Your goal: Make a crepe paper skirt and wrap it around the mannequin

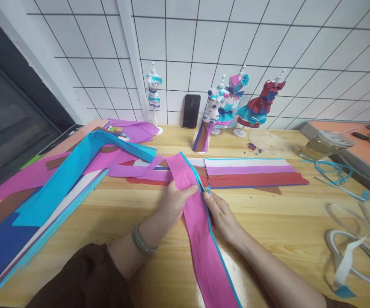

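My left hand (176, 199) grips a long pink crepe-paper strip (200, 248) with a narrow blue edge, the thumb lying on top. The strip runs down toward me past the bottom of the view. At its blue edge, my right hand (221, 214) is closed, with thin dark blades (208, 182) at its fingertips. They look like small scissors, their handles mostly hidden by the hand. Behind my hands lie layered paper strips (249, 177) in white, purple, red and blue. A purple strip (136, 172) lies just left of the pink one.
Blue paper (66, 179) tops a pile of coloured strips at left. Several small dress forms (215, 105) and a phone (191, 111) stand by the tiled wall. At right are a glass jar (321, 145), tangled blue strip (332, 173) and a tape roll (330, 244).
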The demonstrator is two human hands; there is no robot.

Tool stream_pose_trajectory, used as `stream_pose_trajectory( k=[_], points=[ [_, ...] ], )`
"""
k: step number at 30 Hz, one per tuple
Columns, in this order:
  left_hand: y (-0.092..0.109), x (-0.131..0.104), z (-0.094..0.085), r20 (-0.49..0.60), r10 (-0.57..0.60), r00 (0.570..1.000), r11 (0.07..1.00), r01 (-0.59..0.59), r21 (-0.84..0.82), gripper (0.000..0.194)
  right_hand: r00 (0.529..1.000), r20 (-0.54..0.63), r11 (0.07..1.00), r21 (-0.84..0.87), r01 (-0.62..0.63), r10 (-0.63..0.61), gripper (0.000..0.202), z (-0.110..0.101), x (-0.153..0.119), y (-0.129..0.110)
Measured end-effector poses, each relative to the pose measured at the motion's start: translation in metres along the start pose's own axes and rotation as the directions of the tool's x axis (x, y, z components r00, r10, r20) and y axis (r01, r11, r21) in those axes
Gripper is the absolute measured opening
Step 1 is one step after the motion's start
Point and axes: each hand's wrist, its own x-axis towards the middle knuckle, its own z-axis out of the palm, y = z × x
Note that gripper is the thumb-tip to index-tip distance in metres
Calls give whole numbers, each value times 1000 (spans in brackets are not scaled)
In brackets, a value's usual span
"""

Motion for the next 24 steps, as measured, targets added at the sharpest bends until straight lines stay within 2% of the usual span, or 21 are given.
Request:
stream_pose_trajectory(
  k=[5, 21, 24],
  points=[
    [0, -1, 1, 18, 26, 999, 1000, -26, -5, 33, 1000, -4, 1000, 1, -6, 6, 37, 0, 0, 0],
    [0, -1, 2, -20, -4, 1000, 1000, 4, -26, 33, 999, -32, 997, -66, -41, 39, 40, 0, 0, 2],
    [1, -1, 2, 9, -14, 1000, 998, 14, -65, 32, 999, -24, 997, -57, -43, 42, 39, 0, 1, 2]
  ],
)
